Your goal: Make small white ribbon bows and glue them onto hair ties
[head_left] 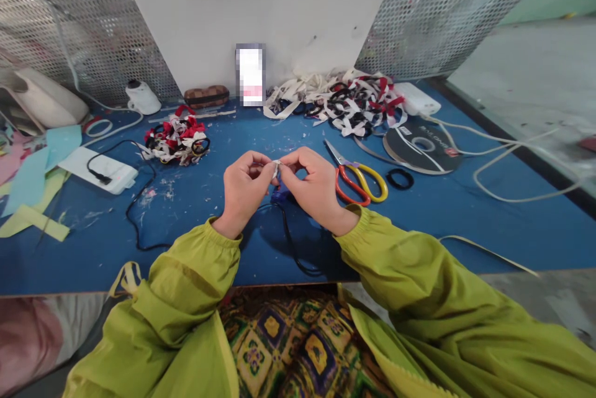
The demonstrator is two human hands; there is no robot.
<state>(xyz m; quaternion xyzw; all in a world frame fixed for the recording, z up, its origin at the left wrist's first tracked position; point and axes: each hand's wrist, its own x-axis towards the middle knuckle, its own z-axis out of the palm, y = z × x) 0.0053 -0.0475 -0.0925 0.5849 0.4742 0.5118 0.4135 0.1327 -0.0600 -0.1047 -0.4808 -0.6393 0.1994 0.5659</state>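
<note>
My left hand (245,188) and my right hand (314,185) meet over the middle of the blue table. Thumbs and fingers of both pinch one small white piece (276,169), mostly covered by the fingertips. Just below it lies a dark blue object (280,193), with a black cord (289,239) curving near it. Right of my right hand are scissors (362,184) with red and yellow handles, blades pointing up and left, and a black ring-shaped band (399,179).
Ribbon bows and hair bands (363,100) are heaped at the back; a smaller pile (177,137) is left. A phone (251,75) stands against the white board. A ribbon reel (421,146), white power strip (100,169), cables and paper strips (35,168) lie around the sides.
</note>
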